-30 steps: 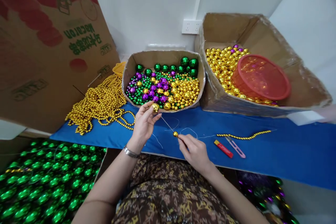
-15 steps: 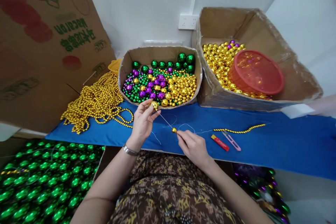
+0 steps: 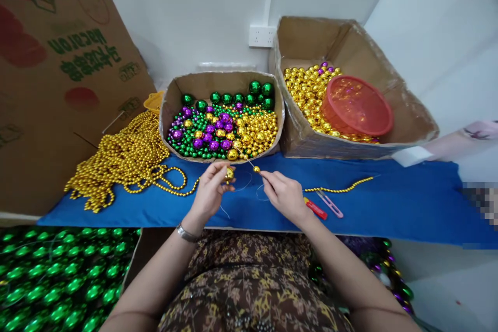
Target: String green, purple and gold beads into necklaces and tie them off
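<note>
Far left: printed cardboard carton (image 3: 58, 88) leaning on the wall; green beads (image 3: 58, 280) massed on the floor at 6 o'clock from it.
Desk (image 3: 408, 207), blue cloth cover. Pile of gold bead strands (image 3: 120, 161) on its left part.
Small box (image 3: 171, 109) at the desk's back edge, holding mixed green, purple and gold beads.
Left hand (image 3: 210, 192) at 6 o'clock from the small box, above the cloth. Fingers closed around a large gold bead (image 3: 229, 174).
Right hand (image 3: 284, 194) at 3 o'clock from the left hand, close but apart. Thumb and forefinger pinched shut on a thin needle (image 3: 249, 162), which points toward 10 o'clock. Small gold bead (image 3: 256, 169) sits on the needle, just at the fingertips.
Red cutter (image 3: 316, 209) and pink snips (image 3: 330, 204) lie on the cloth beside the right hand.
Short gold strand (image 3: 338, 188) runs toward 3 o'clock.
Large box (image 3: 408, 119) at 1 o'clock: gold beads, red basin (image 3: 356, 106) on top.
</note>
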The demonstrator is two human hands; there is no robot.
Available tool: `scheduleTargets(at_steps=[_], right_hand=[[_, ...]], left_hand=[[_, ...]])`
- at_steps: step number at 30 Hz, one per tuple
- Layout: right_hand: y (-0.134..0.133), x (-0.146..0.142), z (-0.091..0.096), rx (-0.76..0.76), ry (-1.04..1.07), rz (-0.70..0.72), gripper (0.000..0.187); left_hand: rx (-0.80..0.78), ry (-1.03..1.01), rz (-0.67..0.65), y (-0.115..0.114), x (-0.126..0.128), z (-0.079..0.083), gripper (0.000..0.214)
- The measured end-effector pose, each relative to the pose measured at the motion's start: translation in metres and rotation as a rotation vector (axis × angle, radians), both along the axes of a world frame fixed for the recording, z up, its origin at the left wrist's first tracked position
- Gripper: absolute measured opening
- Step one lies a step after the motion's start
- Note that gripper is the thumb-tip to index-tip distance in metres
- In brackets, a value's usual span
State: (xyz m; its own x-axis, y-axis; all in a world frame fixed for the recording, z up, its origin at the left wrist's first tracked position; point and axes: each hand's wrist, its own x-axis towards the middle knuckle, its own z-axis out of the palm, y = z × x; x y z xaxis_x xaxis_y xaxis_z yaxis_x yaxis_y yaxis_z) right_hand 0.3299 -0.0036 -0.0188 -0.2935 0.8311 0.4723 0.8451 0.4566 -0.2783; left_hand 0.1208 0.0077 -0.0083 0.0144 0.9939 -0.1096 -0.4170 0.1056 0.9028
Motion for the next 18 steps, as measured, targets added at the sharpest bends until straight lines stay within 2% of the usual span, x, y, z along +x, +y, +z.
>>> scheduleTargets(at_steps=[6, 8, 11, 14, 18], right_hand=[[0.011, -0.016, 0.012, -0.057, -0.118, 0.012, 0.028], [0.012, -0.019, 0.013, -0.070, -0.141, 0.016, 0.026], [0.012, -0.012, 0.012, -0.054, -0.157, 0.005, 0.025], [0.007, 0.010, 0.010, -0.012, -0.143, -0.012, 0.027], [-0.007, 0.047, 0.015, 0.013, -0.178, -0.112, 0.027]], left_hand=[[0.006, 0.030, -0.291, -0.005, 0.016, -0.004, 0.039], [0.002, 0.025, -0.346, -0.002, 0.018, -0.004, 0.039], [0.028, 0.058, -0.326, 0.009, 0.020, -0.002, 0.037], [0.056, 0.104, -0.275, 0.030, 0.023, 0.004, 0.038], [-0.054, 0.041, -0.287, 0.066, 0.029, 0.017, 0.034]])
